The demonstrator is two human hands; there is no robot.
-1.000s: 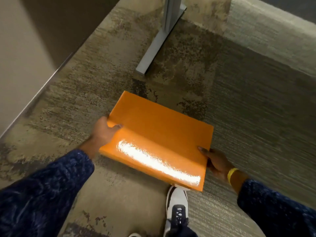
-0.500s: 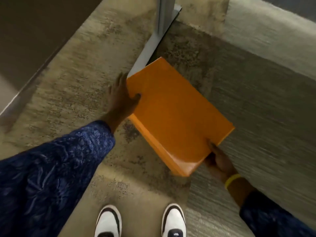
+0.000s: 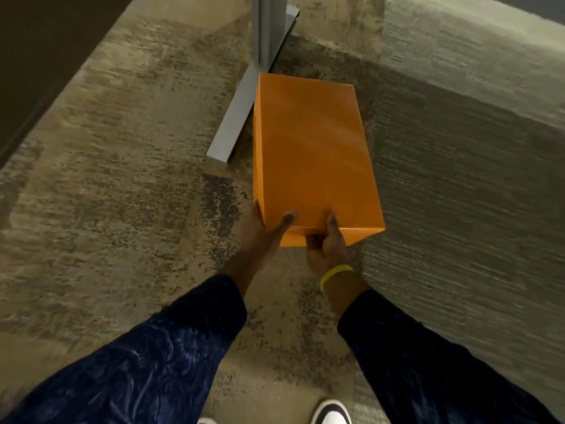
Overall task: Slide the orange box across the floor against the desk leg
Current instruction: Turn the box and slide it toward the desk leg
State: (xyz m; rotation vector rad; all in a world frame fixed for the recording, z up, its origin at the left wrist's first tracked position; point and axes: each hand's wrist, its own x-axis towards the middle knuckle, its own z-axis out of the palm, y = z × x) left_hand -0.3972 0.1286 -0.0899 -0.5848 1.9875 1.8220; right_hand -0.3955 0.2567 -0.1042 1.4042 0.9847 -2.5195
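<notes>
Orange box (image 3: 312,154) at frame centre, long side alongside the grey desk leg (image 3: 241,96), far corner touching its foot. Left hand (image 3: 260,237) and right hand (image 3: 324,249) each have a grip clamped on the near end, likely to steer it flush on the carpet (image 3: 122,179).

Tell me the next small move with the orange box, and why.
Probably push the orange box a little further forward and left. Both the left hand and right hand grip its near end, and its far left corner overlaps the desk leg foot, while its near end angles away.
</notes>
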